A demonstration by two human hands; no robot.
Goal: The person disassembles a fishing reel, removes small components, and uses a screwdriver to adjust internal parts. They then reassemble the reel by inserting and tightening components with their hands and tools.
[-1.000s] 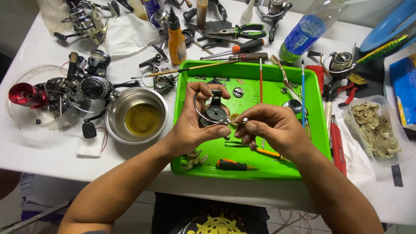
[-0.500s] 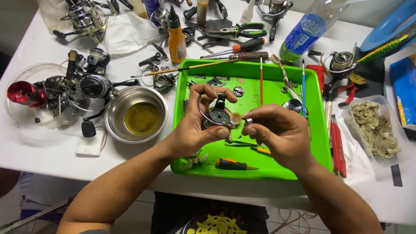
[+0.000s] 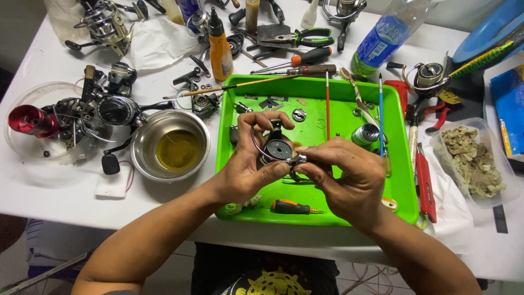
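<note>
Reel [image 3: 277, 148], dark with a wire bail, sits over the tray's [image 3: 404, 180] middle, gripped by the left hand [image 3: 248, 164]; right hand [image 3: 344, 177] pinches its small metal fitting. Parts crowd the tray's far edge.

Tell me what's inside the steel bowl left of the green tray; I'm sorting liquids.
The steel bowl holds a pool of yellowish-brown liquid. The liquid is murky, so anything lying under it is hidden.

Bare forearms, no sleeves; dark printed shirt [image 3: 273, 281].
</note>
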